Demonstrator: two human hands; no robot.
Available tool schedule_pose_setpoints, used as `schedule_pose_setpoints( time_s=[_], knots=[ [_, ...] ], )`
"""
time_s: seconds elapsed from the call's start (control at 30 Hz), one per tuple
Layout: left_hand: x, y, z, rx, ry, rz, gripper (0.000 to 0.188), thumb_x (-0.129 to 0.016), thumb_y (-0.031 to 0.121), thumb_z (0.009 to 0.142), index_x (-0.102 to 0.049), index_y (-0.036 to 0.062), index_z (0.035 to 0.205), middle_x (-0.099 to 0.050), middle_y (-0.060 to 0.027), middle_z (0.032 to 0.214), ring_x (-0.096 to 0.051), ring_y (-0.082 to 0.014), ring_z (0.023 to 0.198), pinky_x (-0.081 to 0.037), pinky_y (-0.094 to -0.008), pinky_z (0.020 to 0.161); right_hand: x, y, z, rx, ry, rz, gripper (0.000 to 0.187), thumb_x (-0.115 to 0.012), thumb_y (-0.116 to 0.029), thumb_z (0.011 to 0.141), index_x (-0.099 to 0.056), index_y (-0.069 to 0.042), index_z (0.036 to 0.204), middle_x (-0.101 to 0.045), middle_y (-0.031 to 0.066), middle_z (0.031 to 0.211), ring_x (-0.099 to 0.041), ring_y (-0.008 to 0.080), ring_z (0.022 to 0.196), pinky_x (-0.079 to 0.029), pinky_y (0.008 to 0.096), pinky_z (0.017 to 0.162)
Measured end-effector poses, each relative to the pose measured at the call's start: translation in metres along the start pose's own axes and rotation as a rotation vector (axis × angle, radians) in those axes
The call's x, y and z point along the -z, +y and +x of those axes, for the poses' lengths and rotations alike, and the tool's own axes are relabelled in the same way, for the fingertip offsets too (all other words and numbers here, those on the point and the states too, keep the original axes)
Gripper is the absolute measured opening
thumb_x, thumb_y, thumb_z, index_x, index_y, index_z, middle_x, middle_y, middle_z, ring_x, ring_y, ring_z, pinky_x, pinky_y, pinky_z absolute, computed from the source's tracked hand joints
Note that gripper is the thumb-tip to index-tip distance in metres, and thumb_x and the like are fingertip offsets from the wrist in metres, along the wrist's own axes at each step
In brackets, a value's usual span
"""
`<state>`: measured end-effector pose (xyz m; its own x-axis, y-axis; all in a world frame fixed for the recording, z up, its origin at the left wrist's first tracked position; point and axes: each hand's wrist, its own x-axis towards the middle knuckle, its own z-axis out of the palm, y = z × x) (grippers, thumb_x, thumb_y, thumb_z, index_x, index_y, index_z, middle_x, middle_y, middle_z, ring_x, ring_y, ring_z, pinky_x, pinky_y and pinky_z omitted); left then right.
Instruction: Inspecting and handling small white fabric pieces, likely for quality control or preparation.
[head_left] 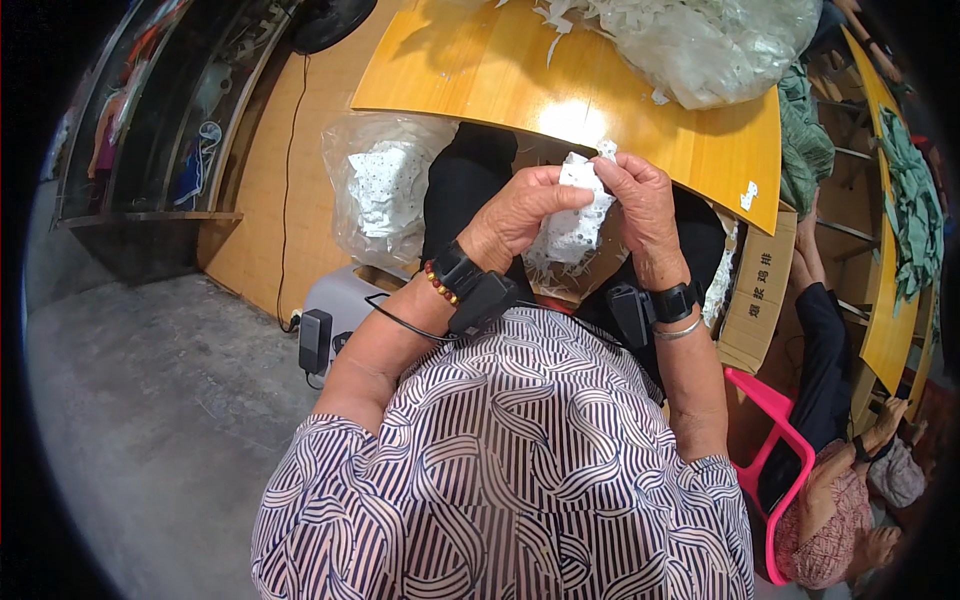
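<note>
My left hand (525,208) is closed in a pinch on a white dotted cloth piece (580,177), thumb on top. Close by on the right, my right hand (643,200) pinches the same cloth piece at its upper right, where a ragged corner sticks up past the fingers. More white dotted cloth shows just below and between the hands; whether it joins the held piece I cannot tell. Beneath it, an open cardboard box (555,285) with thin white scraps sits between my knees. The hands are just in front of the table's near edge.
A yellow wooden table (470,75) bears a clear bag of white scraps (705,45) and a small scrap (748,195). To the left stands a clear bag of dotted cloth (385,185). On the right are a cardboard carton (760,290), a pink chair (780,440) and other people.
</note>
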<state>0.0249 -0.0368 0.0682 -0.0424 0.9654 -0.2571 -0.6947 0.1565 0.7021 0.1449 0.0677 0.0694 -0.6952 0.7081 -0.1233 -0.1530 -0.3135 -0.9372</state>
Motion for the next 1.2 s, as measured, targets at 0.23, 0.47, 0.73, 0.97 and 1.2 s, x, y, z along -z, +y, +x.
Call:
schedule_pose_setpoints(
  time_s=[0.23, 0.47, 0.73, 0.97, 1.2],
  knots=[
    [-0.001, -0.011, 0.000, -0.089, 0.059, -0.080, 0.021, -0.061, 0.013, 0.080, -0.059, -0.0027, 0.094, -0.061, -0.0047, 0.087, -0.058, -0.0103, 0.075, -0.048, -0.0231, 0.068, 0.012, 0.021, -0.001, 0.020, -0.007, -0.212, 0.014, -0.063, -0.014, 0.079, -0.061, 0.000, 0.074, -0.054, -0.0003, 0.060, -0.044, 0.0050, 0.055, -0.037, 0.0196, 0.051],
    [-0.003, 0.003, -0.004, -0.072, 0.077, 0.183, 0.017, -0.065, 0.009, 0.073, -0.060, 0.0004, 0.088, -0.060, -0.0013, 0.080, -0.055, -0.0073, 0.071, -0.044, -0.0204, 0.065, 0.041, 0.030, -0.008, 0.174, 0.043, -0.993, 0.029, -0.064, -0.027, 0.074, -0.061, -0.001, 0.086, -0.059, 0.0145, 0.073, -0.056, 0.0235, 0.069, -0.044, 0.0304, 0.064],
    [-0.008, -0.002, -0.006, -0.045, 0.043, 0.413, 0.022, -0.068, 0.007, 0.070, -0.061, 0.0002, 0.090, -0.060, -0.0009, 0.082, -0.053, -0.0067, 0.073, -0.042, -0.0197, 0.067, 0.003, -0.004, -0.012, -0.003, -0.079, -0.308, 0.017, -0.063, -0.017, 0.078, -0.064, 0.000, 0.080, -0.059, -0.0007, 0.071, -0.050, 0.0040, 0.064, -0.041, 0.0188, 0.059],
    [-0.005, -0.003, -0.014, -0.068, 0.070, 0.420, 0.029, -0.061, 0.025, 0.078, -0.063, -0.0020, 0.091, -0.061, -0.0038, 0.084, -0.054, -0.0083, 0.076, -0.044, -0.0221, 0.070, 0.003, 0.003, -0.012, -0.022, -0.102, -0.250, 0.015, -0.061, -0.016, 0.079, -0.063, -0.001, 0.076, -0.057, -0.0002, 0.062, -0.048, 0.0076, 0.056, -0.039, 0.0205, 0.052],
    [0.031, 0.009, -0.013, -0.273, 0.134, -0.130, 0.034, -0.055, 0.028, 0.084, -0.057, -0.0017, 0.099, -0.062, -0.0081, 0.086, -0.060, -0.0134, 0.069, -0.052, -0.0251, 0.052, 0.024, 0.054, 0.001, 0.296, -0.277, -1.556, 0.015, -0.060, -0.015, 0.071, -0.055, -0.002, 0.076, -0.057, 0.0172, 0.073, -0.056, 0.0353, 0.071, -0.045, 0.0418, 0.062]
  ],
)
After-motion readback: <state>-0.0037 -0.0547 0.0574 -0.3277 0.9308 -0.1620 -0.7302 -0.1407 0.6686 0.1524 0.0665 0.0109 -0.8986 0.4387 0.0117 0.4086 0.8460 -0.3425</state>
